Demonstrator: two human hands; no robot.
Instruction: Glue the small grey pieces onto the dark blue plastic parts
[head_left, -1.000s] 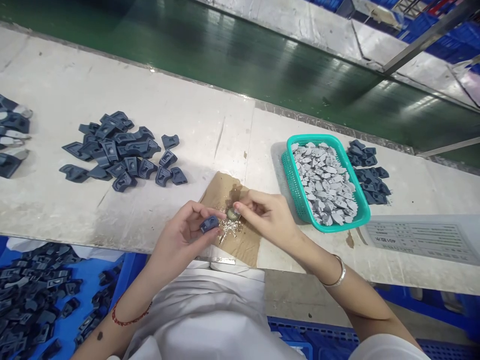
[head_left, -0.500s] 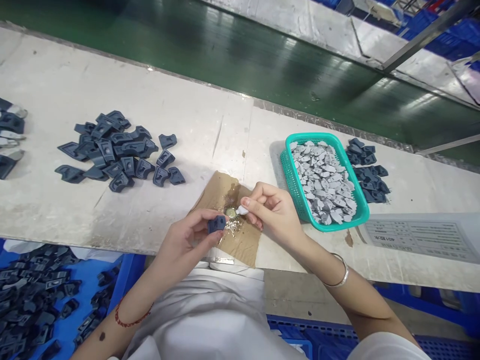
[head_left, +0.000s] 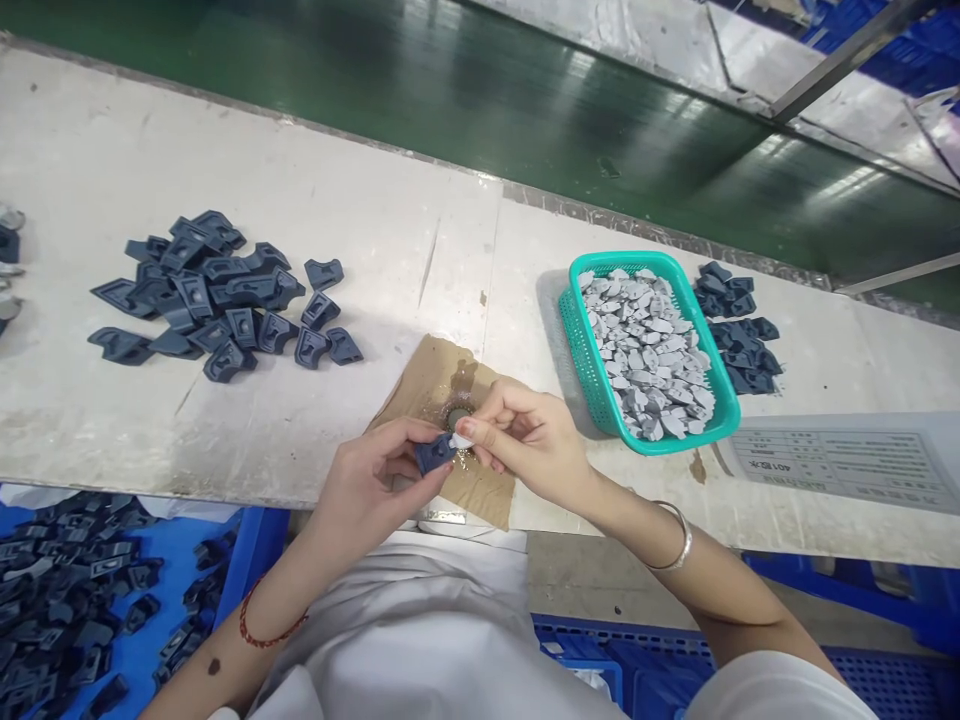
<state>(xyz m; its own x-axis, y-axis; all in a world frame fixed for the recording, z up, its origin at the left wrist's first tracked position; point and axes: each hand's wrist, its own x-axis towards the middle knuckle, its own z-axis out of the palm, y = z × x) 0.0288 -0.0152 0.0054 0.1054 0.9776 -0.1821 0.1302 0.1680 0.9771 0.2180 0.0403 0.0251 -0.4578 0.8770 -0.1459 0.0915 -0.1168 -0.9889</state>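
Observation:
My left hand point(head_left: 379, 475) pinches a small dark blue plastic part point(head_left: 433, 455) between thumb and fingers. Between the thumb and forefinger of my right hand point(head_left: 525, 435) is a small light grey piece point(head_left: 460, 440), its tip touching the dark part's right end. Under both hands lies a piece of brown cardboard point(head_left: 480, 495) with wet, shiny stains. A small round cap-like dish point(head_left: 457, 412) sits on it, partly covered by my right fingers. The green basket point(head_left: 581, 345) on the right holds many similar grey pieces point(head_left: 652, 350).
A heap of dark blue parts point(head_left: 202, 290) lies on the white table point(head_left: 405, 230) at left; more dark parts point(head_left: 739, 330) lie behind the basket. A printed sheet point(head_left: 840, 465) is at right. A blue bin point(head_left: 176, 545) of parts stands below left. Beyond the table runs a green belt point(head_left: 337, 90).
My right hand has moved left, bringing the grey piece from the small round dish to the end of the dark part. My left hand has tilted the dark part slightly.

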